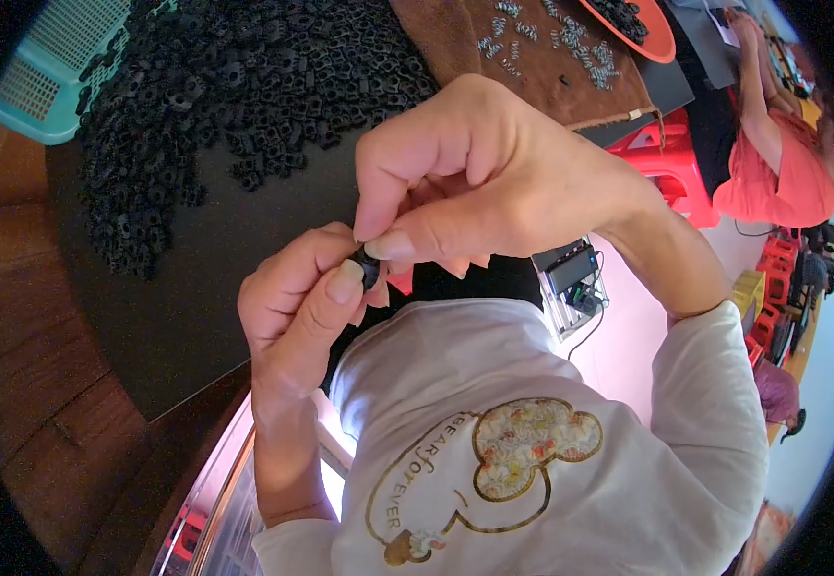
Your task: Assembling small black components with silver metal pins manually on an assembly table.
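Observation:
In front of my shirt, both hands meet on a small black plastic cord lock part [370, 273], mostly covered by fingers. My left hand [292, 302] pinches it from the left between thumb and fingers. From above and to the right, my right hand [494, 187] closes its thumb and index fingertip at the part's upper end; whether anything else is between those tips is hidden. Beyond my hands, a large heap of similar black plastic pieces [244, 82] covers much of the dark tabletop [215, 326]. Loose metal springs [597, 65] lie on a brown cloth [446, 43] at the far right.
A teal plastic basket [43, 120] stands at the far left beside the heap. An orange bowl [664, 43] of black pieces sits at the far right. Red stools [681, 178] and a seated person in a coral top [772, 182] are off to the right.

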The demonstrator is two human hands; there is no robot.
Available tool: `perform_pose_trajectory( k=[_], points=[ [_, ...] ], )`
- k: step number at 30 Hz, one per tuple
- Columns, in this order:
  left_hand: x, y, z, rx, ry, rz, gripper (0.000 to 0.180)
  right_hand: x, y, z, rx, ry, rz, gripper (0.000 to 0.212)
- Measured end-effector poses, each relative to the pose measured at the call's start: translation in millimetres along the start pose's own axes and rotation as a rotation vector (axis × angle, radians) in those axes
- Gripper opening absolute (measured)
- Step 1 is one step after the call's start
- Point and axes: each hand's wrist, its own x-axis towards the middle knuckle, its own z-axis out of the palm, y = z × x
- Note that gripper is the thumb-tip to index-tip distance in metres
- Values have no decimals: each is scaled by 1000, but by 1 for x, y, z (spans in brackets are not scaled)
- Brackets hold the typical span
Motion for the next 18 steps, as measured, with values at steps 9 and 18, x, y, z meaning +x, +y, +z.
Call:
perform_pose_trajectory(
  k=[9,18],
  points=[
    [2,3,1,-62,-48,2,31,2,-5,-1,-5,-63,68,10],
    [1,4,2,-67,-48,30,27,3,-5,1,-14,-36,54,8]
  ],
)
